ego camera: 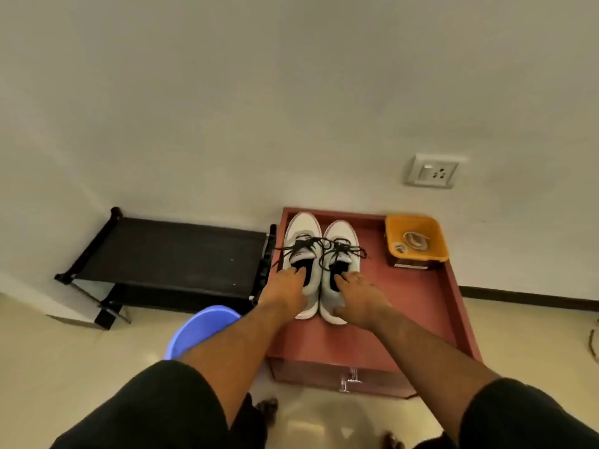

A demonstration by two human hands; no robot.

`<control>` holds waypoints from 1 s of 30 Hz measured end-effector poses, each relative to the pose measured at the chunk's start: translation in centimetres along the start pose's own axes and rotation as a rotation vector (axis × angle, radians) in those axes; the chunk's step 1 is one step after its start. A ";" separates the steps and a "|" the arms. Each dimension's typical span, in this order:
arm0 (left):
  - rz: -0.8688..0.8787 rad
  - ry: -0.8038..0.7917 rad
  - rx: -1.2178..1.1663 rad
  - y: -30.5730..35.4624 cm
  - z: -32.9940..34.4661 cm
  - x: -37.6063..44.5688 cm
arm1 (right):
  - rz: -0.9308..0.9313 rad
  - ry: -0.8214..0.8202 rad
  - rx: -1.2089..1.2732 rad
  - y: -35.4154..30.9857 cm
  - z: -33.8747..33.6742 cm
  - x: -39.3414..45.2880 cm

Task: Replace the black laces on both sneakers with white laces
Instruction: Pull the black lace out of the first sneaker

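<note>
Head view looks down on two white sneakers standing side by side, toes pointing to 12 o'clock, on a reddish-brown worktop (pixel 421 303) with a raised rim. The left hand (pixel 285 291) rests on the heel of the left sneaker (pixel 299 234), its fingers curling over the collar into the dark opening. The right hand (pixel 356 298) does the same on the right sneaker (pixel 340 236), thumb lying along the heel. Each hand seems to grip its shoe at the collar, though how firmly I cannot tell.

Black laces (pixel 316 246) are threaded through both shoes, their loose ends sprawling to 9 and 3 o'clock and crossing between the tongues. At 2 o'clock from the shoes, well apart from them, sits a yellow basket (pixel 434 241) holding pale coiled cord, most likely the white laces (pixel 415 239).

Judging by this, the job has barely begun: the shoes are being settled into position. To do this step well, square both shoes up near the front edge, then work one shoe at a time. Loosen the knot first and draw the lace out from the top eyelets downward. Keep the tangled ends of the two shoes apart, or pulling one could drag its neighbour.

Uppers look soft and light grey-white, with paler soles.
</note>
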State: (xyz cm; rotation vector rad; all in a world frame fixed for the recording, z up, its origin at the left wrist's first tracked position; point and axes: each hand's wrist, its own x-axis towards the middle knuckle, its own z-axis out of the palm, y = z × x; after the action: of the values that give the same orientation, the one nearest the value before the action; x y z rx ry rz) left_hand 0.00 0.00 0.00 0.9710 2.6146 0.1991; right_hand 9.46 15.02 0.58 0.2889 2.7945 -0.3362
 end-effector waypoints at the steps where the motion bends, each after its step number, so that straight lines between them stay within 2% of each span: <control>1: -0.011 -0.024 0.013 -0.1 0.6 0.5 | 0.011 -0.020 -0.010 0.4 0.8 0.7; 7: 0.067 0.021 0.094 0.1 3.4 2.4 | -0.047 0.011 -0.038 1.7 3.7 2.8; 11: 0.018 0.002 0.070 1.1 3.5 2.1 | -0.086 0.023 0.028 3.0 4.0 2.1; 19: -0.005 -0.139 0.097 3.7 5.7 -4.8 | -0.105 0.020 0.060 3.7 7.4 -7.0; 25: 0.000 -0.148 0.098 4.8 6.8 -8.5 | -0.062 0.018 0.157 2.0 7.9 -11.1; 28: -0.032 -0.108 0.024 4.9 7.1 -9.5 | -0.033 -0.034 0.106 0.7 7.2 -12.6; 30: -0.033 -0.028 -0.046 5.2 6.9 -10.0 | -0.059 -0.008 0.055 0.4 7.0 -13.3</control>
State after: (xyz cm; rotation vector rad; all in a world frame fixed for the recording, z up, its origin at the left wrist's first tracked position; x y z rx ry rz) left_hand 12.75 -2.48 -2.46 0.9084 2.5873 0.2349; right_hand 23.93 11.39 -1.63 0.2170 2.7932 -0.4273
